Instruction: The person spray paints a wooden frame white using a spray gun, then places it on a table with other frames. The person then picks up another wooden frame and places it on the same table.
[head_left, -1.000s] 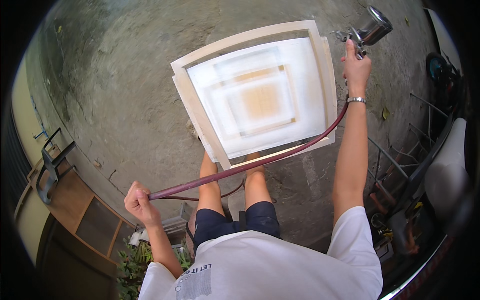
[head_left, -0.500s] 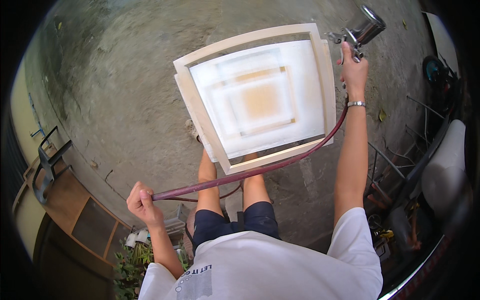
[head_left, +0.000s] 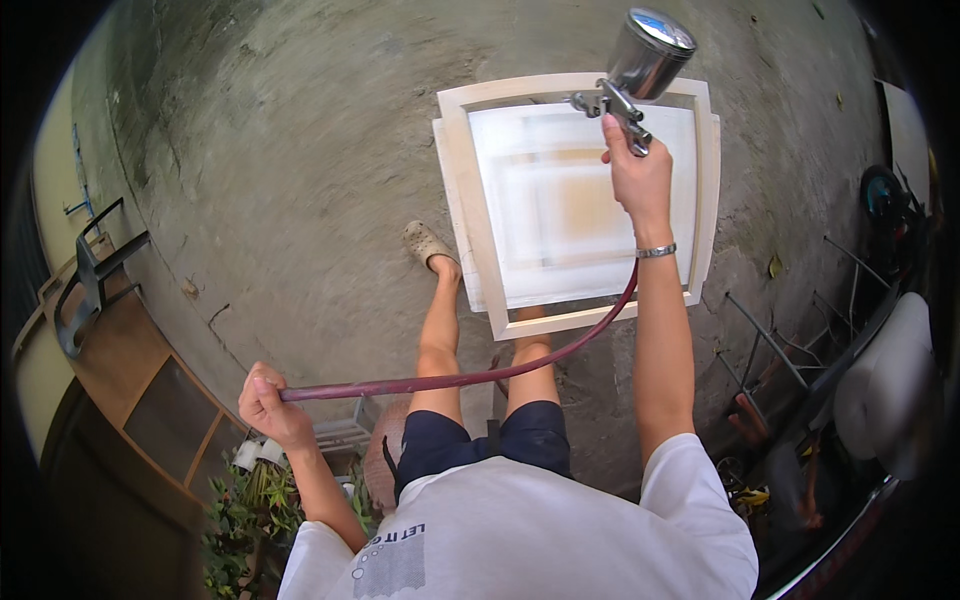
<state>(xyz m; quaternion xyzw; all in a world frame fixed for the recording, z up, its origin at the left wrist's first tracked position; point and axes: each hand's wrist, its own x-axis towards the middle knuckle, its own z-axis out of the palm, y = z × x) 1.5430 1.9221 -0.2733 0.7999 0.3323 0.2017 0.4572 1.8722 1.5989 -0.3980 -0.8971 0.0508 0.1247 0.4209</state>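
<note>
My right hand (head_left: 640, 180) is closed around the handle of a metal spray gun (head_left: 620, 105), whose shiny silver cup (head_left: 645, 62) stands on top. The gun is over the upper right part of a pale wooden frame (head_left: 462, 190) with a white-painted panel (head_left: 510, 270) inside it. White covers most of the panel, and a tan patch shows at its middle. A dark red hose (head_left: 440, 382) runs from below my right hand across to my left hand (head_left: 275, 405), which grips it. My right hand and forearm hide part of the panel's right side.
Concrete floor (head_left: 300, 150) surrounds the frame. On the left are a dark chair (head_left: 95, 275) and a brown wooden panel (head_left: 150, 340). Green plants (head_left: 250, 520) grow at lower left. Metal bars (head_left: 770, 345) and a grey-white rounded object (head_left: 885, 375) are on the right.
My right hand has swung the spray gun leftward, from beside the frame to over it. The frame appears farther right in view. My left foot has stepped out, and the hose sags more.
</note>
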